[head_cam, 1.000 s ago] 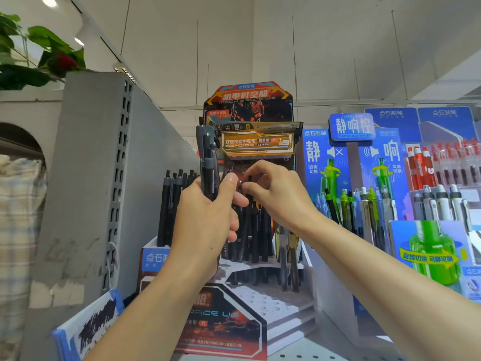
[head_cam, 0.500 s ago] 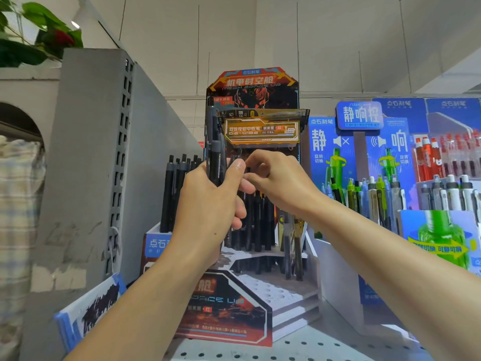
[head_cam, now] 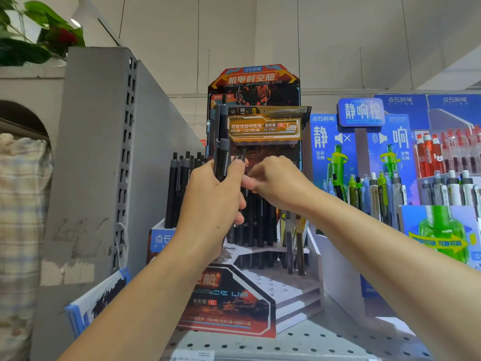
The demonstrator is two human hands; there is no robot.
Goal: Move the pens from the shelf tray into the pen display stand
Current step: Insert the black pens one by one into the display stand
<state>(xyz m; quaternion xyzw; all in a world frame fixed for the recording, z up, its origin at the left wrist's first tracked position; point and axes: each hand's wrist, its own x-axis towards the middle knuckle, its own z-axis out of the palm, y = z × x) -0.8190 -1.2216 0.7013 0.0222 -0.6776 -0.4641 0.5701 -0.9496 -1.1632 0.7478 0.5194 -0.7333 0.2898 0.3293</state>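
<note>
Pen stand (head_cam: 234, 300): printed cardboard, slightly glossy front panel, stepped white tiers matt with punched holes. Black pens (head_cam: 221, 162) in the left hand (head_cam: 210, 204): matt plastic barrels, grey plastic caps. Right hand (head_cam: 279, 182) blurred, nothing readable there. Shelf (head_cam: 307, 340): painted metal, perforated, smooth satin grey. Side upright (head_cam: 91, 157): grey painted metal, slotted, paint scuffed and chipped low down. Blue display (head_cam: 359, 142) on the right: glossy printed card. Pens (head_cam: 385, 194) in it: shiny plastic, some clear. Far left: checked woven cloth (head_cam: 18, 204), soft, matt.
</note>
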